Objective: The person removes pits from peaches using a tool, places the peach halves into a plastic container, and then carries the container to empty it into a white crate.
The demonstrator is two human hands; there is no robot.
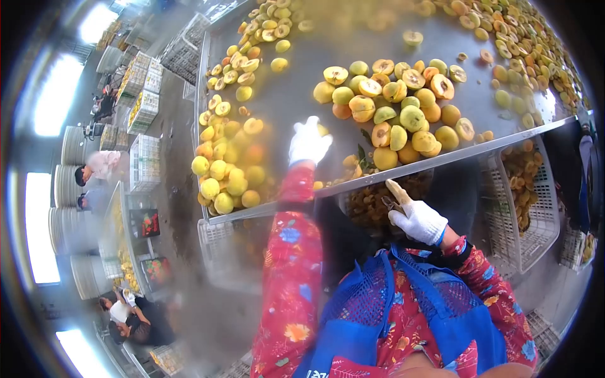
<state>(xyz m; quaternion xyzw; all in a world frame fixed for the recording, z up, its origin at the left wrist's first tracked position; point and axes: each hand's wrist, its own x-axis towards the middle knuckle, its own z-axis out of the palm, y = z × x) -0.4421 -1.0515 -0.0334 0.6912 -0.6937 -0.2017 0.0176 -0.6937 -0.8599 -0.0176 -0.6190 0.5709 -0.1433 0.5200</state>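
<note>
My left hand (309, 143), in a white glove, is stretched out over the metal table (287, 94). Its fingers are partly closed on a peach (323, 130), of which only a small yellow bit shows. My right hand (419, 222), also gloved, is just below the table's front edge. It is closed around a small metal tool (391, 203), mostly hidden by the hand; a beige cover (397, 191) sits over the index finger. A pile of whole and halved peaches (409, 116) lies right of my left hand. More yellow peaches (224, 179), partly blurred, lie to its left.
Halved peaches (535, 47) spread over the far right of the table. Under its raised edge stand a white crate of fruit pieces (535, 208) and another container of dark pieces (372, 211). At left are stacked crates (145, 160) and other people (135, 318) at work.
</note>
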